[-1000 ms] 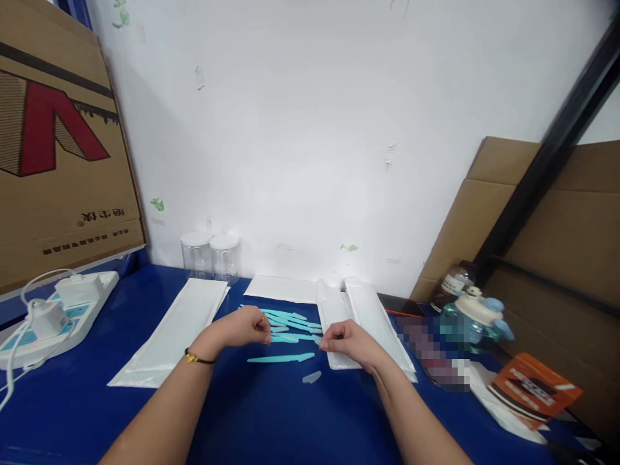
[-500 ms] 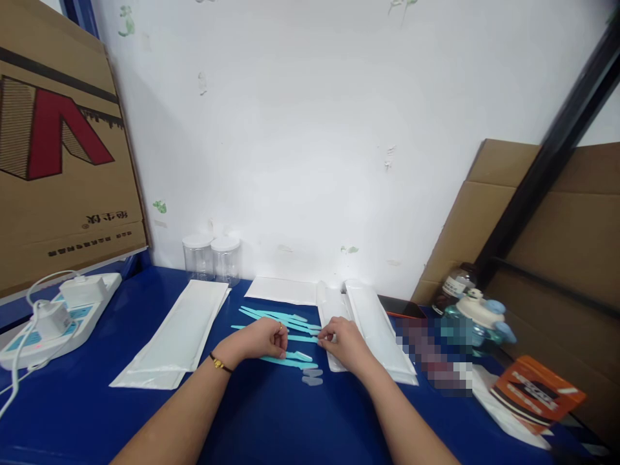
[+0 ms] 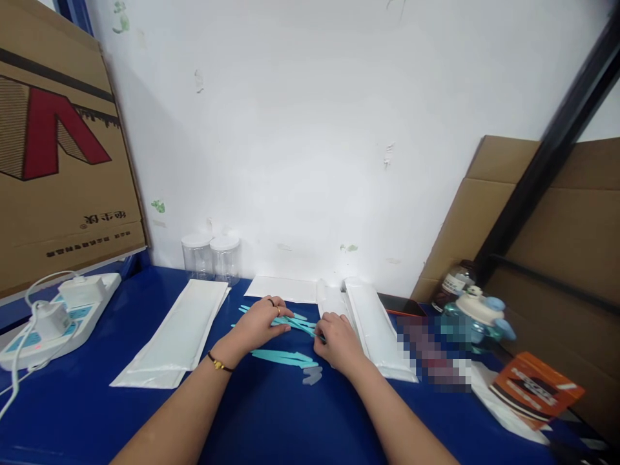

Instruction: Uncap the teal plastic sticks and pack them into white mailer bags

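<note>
Left hand (image 3: 261, 324): held thumb and forefinger apart over teal sticks (image 3: 304, 325), lower centre.
Right hand (image 3: 336, 342): curled at their right ends; grip couldn't be told.

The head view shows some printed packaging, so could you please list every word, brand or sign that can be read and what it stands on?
"NESC…" on the orange pouch; the ending and smaller print are blurred.
"®" on the cardboard box at left, beside upside-down Chinese characters too unclear to quote surely; the smaller line is unreadable.
A large red upside-down V-shaped mark, same box.
Bottle: print too small to read.
</note>
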### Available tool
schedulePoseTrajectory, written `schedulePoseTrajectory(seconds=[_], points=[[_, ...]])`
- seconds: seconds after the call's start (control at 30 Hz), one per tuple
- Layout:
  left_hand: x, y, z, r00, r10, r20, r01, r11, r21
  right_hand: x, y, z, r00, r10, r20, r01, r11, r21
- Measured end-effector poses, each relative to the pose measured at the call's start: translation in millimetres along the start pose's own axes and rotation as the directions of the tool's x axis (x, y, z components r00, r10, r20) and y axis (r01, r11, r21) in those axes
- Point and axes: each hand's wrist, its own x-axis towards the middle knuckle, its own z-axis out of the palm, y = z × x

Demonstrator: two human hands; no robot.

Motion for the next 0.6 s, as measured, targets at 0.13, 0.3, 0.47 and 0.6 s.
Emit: schedulePoseTrajectory(seconds=[0.13, 0.3, 0.47, 0.6], points=[[2.2, 2.0, -2.0, 0.997, 0.023, 0.070, -0.027, 0.998, 0.063, -1.0, 1.3, -7.0, 0.997, 0.077, -0.021, -0.067, 0.947, 0.315], [-2.7, 1.8, -13.1, 0.994, -0.012, 0.108, 0.016, 0.999, -0.042, -1.8, 9.9, -17.4, 0.952, 0.156, 0.264, -0.300, 0.651, 0.697], [-12.1, -15.2, -24.4, 0.964, -0.132, 0.232, 0.167, 0.976, -0.138, -7.9, 19.5, -41.5, 0.930, 0.108, 0.350, -0.351, 0.541, 0.764], [-15.5, -28.3, -17.9, 0.903, -0.146, 0.405, 0.227, 0.961, -0.160, -15.1, 12.3, -43.6, 0.815, -0.142, 0.562, -0.375, 0.611, 0.697]])
